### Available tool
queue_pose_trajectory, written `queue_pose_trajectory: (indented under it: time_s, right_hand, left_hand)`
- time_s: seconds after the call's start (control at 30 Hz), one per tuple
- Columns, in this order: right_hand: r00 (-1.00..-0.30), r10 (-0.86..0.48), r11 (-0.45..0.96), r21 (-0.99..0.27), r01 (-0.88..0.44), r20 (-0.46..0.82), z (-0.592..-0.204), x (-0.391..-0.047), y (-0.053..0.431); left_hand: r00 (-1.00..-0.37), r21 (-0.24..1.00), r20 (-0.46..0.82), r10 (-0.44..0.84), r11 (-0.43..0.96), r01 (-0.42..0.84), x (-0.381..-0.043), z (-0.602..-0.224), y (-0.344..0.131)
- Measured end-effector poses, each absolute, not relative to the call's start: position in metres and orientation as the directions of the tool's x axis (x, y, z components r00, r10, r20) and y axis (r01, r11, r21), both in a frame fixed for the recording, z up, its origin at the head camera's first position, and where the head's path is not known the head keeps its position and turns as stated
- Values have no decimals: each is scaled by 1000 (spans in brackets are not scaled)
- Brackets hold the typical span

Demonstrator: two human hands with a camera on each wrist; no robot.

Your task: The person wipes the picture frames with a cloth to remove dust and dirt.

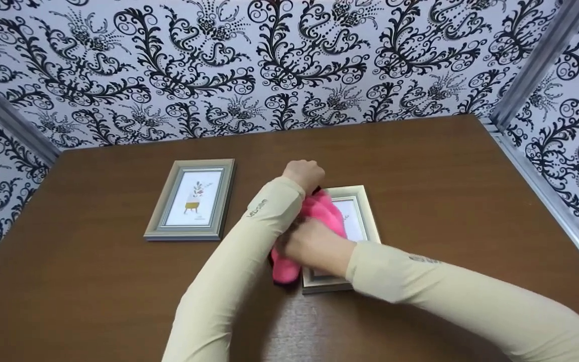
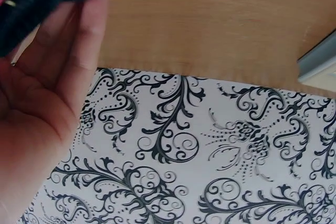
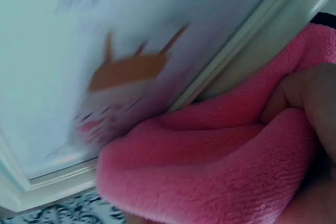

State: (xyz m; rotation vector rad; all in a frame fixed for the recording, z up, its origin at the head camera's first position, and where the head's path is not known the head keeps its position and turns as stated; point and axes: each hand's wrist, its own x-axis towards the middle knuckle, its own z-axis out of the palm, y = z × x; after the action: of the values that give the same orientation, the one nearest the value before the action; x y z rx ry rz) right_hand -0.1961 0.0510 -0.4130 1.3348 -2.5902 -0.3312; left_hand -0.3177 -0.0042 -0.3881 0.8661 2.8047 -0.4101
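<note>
A fluffy pink cloth (image 1: 327, 213) with a dark edge lies bunched over the left part of a picture frame (image 1: 370, 216) on the table. My right hand (image 1: 314, 244), blurred in the head view, grips the cloth; the right wrist view has its fingers (image 3: 315, 95) sunk into the pink folds against the frame. At the frame's far left corner, my left hand (image 1: 305, 175) holds the cloth's dark border (image 2: 39, 3), seen in the left wrist view. Part of the framed picture is hidden by the cloth and right forearm.
A second picture frame (image 1: 184, 234) lies flat to the left, showing a drawing of a plant on a yellow stand. The brown table (image 1: 435, 166) meets patterned walls (image 1: 289, 65) at the back and both sides. A metal strip (image 1: 551, 201) runs along the right edge.
</note>
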Motion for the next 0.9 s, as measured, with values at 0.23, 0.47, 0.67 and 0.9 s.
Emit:
queue_pose_trajectory:
  time_s: [0.23,0.47,0.67,0.9]
  right_hand:
    - [-320,-936,351,469,-811,148,-411,-140,72]
    - [-257,-942,329,457,-826,214,-413,-120,77]
    - [-304,-934,356,401,-844,189,-414,-136,76]
    - [-423,-888,459,330,-825,179,-419,-177,80]
  left_hand:
    - [-807,-185,-230,544,790,585,-320,-392,-6]
    - [-818,-215,-228,528,792,572,-318,-393,-5]
    - [-819,-240,-224,529,784,572,-313,-391,-3]
    - [-821,-254,-205,533,781,570,-312,-392,-3]
